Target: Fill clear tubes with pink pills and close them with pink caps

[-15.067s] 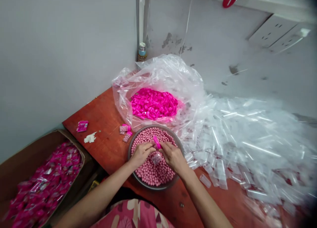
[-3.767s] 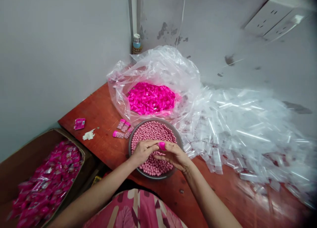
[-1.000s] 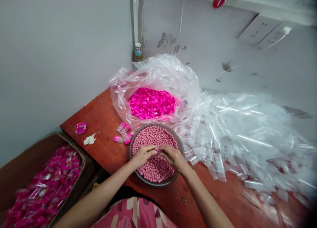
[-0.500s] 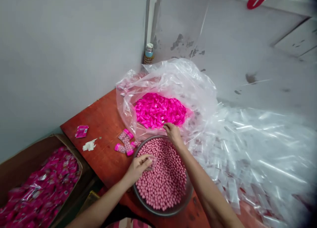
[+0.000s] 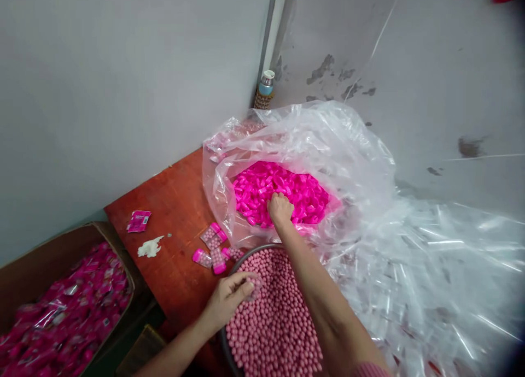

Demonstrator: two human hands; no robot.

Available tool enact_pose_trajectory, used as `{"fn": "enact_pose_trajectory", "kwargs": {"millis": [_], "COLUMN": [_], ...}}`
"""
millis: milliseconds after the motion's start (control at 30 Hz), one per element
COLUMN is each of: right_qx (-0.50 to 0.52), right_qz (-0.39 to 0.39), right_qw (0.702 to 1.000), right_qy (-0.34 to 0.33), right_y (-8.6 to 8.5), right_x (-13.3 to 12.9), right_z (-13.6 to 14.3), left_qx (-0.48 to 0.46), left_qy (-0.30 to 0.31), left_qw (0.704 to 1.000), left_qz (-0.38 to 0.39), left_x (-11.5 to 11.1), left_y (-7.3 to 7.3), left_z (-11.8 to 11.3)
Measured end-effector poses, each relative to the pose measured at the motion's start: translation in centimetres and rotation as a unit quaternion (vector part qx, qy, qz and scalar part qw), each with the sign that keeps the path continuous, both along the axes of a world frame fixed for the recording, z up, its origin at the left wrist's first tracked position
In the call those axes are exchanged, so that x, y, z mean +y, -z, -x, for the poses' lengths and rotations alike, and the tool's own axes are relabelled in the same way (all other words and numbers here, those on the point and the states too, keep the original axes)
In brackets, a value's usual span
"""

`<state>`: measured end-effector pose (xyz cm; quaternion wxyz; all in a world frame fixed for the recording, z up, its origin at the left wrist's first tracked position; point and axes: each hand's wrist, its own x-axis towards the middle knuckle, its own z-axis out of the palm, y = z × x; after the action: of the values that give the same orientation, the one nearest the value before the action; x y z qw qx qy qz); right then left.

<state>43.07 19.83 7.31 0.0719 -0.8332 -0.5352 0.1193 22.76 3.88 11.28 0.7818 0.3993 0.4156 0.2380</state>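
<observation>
"Status, pls: what's held by the L hand (image 5: 225,300)?"

"Small clear container (image 5: 254,287), pinched btwn thumb & fingers, grip nearly closed. It's held just above the pink beads (image 5: 274,325), nr the L side of the round bowl (image 5: 225,351). Whether beads are inside it or just seen thru its wall can't be told."

"And the R hand (image 5: 281,208)?"

"Set among the bright pink caps (image 5: 307,194), fingers curled. Tips are hidden, so can't be told if a cap is gripped."

"Caps loc?"

"Piled in the mouth of the big clear bag (image 5: 348,147), laid on the red-brown table (image 5: 176,202) beyond the bowl."

"Rest?"

"Several bead-filled tubes (image 5: 216,257) w/ pink caps are grouped L of the bowl. Flat pink packet (image 5: 138,221) & white patch (image 5: 150,247) are seen farther L; brown box (image 5: 49,257) is filled w/ shiny pink packs (image 5: 61,311). Clear plastic heap (image 5: 426,278), blurred, is spread at R."
</observation>
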Motion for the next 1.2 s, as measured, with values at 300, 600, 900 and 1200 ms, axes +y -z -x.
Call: {"fn": "enact_pose_trajectory", "kwargs": {"millis": [300,600,900,1200], "right_qx": [0.147,0.377,0.273,0.198], "right_qz": [-0.032,-0.083,-0.162,-0.189], "right_qw": [0.989,0.922,0.924,0.933], "right_qy": [0.013,0.021,-0.213,-0.236], "right_y": [-2.2,-6.2,-11.5,-11.3], "right_x": [-2.6,-13.0,-24.4,-28.0], "right_z": [-2.8,-4.0,-0.7,-0.2], "left_qx": [0.016,0.018,0.103,0.099], "left_qy": [-0.045,-0.034,0.066,0.122], "left_qw": [0.999,0.998,0.947,0.913], "left_qz": [-0.014,-0.059,-0.298,-0.376], "left_x": [0.2,-0.4,-2.9,-4.4], "left_y": [-1.3,-2.7,-4.4,-5.5], "left_z": [-0.8,-2.6,-3.9,-4.3]}}
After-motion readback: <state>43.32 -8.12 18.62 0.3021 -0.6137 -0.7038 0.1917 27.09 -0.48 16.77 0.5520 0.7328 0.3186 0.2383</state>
